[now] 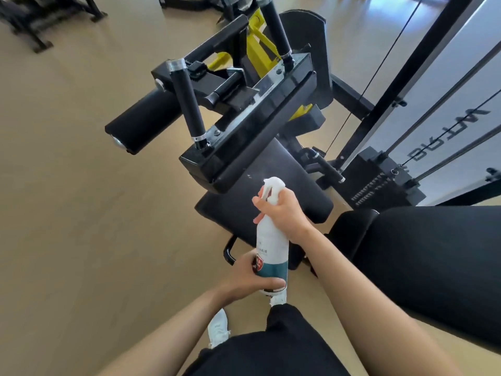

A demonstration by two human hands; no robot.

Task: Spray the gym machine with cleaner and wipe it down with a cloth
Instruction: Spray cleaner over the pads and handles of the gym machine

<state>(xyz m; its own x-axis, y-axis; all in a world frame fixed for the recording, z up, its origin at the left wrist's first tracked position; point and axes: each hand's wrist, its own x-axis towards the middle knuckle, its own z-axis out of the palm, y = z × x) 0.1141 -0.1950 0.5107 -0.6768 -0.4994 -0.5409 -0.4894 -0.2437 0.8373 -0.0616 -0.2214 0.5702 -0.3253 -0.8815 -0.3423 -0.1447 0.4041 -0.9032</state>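
I hold a white spray bottle (272, 245) with a teal band upright in front of me, over the near end of the gym machine's black seat pad (273, 185). My right hand (284, 211) grips the bottle's neck, with fingers on the white trigger head, whose nozzle points toward the pad. My left hand (250, 275) wraps round the bottle's base. The machine's black frame (244, 139) with two upright black handles and a foam roller (143, 119) lies beyond. No cloth is in view.
A black backrest pad (433, 261) fills the right side. The weight stack (379, 183), cables and guide rods stand at the far right. Tan floor spreads to the left, with other black equipment (40, 20) at the top left. My white shoes show below.
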